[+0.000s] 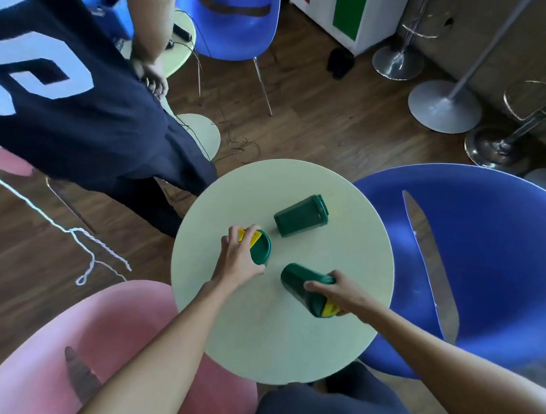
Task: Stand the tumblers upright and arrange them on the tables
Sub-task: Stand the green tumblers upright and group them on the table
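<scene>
While the round pale-green surface [272, 339] carries three dark green tumblers, the upright tumbler [261, 247], left of the surface's middle, is clasped at its yellow-flapped lid by the left hand [239, 256], whose grip is closed around it. Nearer the surface's front, a tilted tumbler [304, 284] is held by the right hand [339, 293], fingers wrapped near its lid. Beyond the middle, a third tumbler [300, 216] is left lying on its side, untouched.

the three tumblers [300, 216] look like matt dark green plastic, two with glossy yellow lid flaps. the round table [272, 333] has a smooth, matt pale top. the blue chair [489, 258] is shiny moulded plastic; the floor [324, 125] looks like wood planks.
</scene>
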A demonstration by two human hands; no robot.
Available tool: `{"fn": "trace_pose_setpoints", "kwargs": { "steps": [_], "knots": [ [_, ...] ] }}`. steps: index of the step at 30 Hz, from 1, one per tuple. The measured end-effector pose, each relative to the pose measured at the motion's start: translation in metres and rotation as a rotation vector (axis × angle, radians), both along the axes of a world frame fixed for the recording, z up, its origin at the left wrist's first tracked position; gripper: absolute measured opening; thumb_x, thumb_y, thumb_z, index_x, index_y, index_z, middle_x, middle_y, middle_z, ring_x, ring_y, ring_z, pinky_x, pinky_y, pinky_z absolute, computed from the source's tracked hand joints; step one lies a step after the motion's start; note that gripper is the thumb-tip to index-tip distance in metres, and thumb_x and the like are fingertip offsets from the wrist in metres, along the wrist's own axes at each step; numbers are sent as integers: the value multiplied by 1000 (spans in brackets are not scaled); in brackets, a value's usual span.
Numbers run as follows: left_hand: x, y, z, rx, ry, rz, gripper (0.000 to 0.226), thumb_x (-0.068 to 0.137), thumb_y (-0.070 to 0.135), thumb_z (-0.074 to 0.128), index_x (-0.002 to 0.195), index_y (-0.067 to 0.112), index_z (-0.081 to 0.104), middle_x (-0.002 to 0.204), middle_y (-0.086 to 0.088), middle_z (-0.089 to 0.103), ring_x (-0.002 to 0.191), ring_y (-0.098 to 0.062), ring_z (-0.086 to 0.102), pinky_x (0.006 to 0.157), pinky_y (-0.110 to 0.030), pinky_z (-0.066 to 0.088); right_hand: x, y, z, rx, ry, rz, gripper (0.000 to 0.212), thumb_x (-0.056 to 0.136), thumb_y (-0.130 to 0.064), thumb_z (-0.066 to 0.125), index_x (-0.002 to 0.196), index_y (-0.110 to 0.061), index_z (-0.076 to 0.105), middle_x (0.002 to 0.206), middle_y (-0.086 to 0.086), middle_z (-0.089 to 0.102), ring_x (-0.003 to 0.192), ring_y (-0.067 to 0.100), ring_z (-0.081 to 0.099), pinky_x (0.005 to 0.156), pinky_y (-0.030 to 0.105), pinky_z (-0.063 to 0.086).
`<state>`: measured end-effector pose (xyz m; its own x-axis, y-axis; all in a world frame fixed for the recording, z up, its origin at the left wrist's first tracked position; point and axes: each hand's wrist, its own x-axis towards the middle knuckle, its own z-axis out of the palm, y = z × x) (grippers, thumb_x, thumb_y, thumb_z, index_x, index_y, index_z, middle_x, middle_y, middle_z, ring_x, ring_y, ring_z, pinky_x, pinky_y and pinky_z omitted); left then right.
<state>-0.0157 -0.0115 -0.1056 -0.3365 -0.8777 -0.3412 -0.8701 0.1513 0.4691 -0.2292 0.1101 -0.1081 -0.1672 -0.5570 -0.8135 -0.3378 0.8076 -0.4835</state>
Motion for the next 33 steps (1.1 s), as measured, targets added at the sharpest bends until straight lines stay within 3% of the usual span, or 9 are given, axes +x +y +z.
{"fn": "trace_pose_setpoints", "kwargs": {
  "steps": [6,10,12,15,18,23,29,33],
  "knots": [
    [-2,9,0,-8,-8,-32,83,70,23,79,142,32,40,138,-7,31,117,-34,41,96,-41,50,22,-36,14,62,139,22,80,69,-76,61,118,-14,51,116,12,58,100,30,61,48,30,54],
    [4,6,0,111,136,80,75,77,40,78,143,36,43,140,-6,34,127,-28,36,107,-40,40,37,-48,14,29,138,31,78,69,-76,62,116,-14,51,114,13,57,95,32,62,52,36,61],
    [6,4,1,132,210,132,62,86,37,70,143,34,46,139,-7,40,129,-28,42,109,-39,39,38,-49,12,-2,116,11,70,74,-70,64,114,-14,51,113,13,58,85,31,65,55,40,63],
    [7,1,2,108,244,194,53,88,23,67,139,24,52,133,-7,52,121,-27,53,97,-28,41,34,-46,8,-57,25,-91,56,82,-51,69,121,-14,51,115,16,61,65,28,67,65,43,64],
    [7,-4,5,107,253,256,50,81,18,71,130,22,59,125,-4,62,111,-25,58,87,-26,42,28,-41,3,-77,-53,-190,56,83,-39,73,130,-18,52,117,15,62,73,29,71,72,44,64],
    [8,-9,7,163,216,215,47,71,17,77,116,24,66,96,-2,66,84,-24,57,69,-25,42,28,-37,-1,-112,-58,-227,49,82,-36,73,125,-21,55,115,15,62,73,30,71,73,45,63],
    [8,-12,4,181,214,196,48,68,20,76,115,28,67,99,-5,69,84,-23,59,70,-25,45,25,-40,1,-73,-79,-224,48,82,-37,73,125,-22,55,107,11,60,73,30,70,74,44,63],
    [10,-11,3,196,241,195,48,72,18,75,118,27,66,101,-4,68,85,-22,57,71,-25,45,25,-40,3,-67,-49,-140,50,84,-42,70,126,-21,53,113,13,63,87,26,65,73,36,59]
  ]
}}
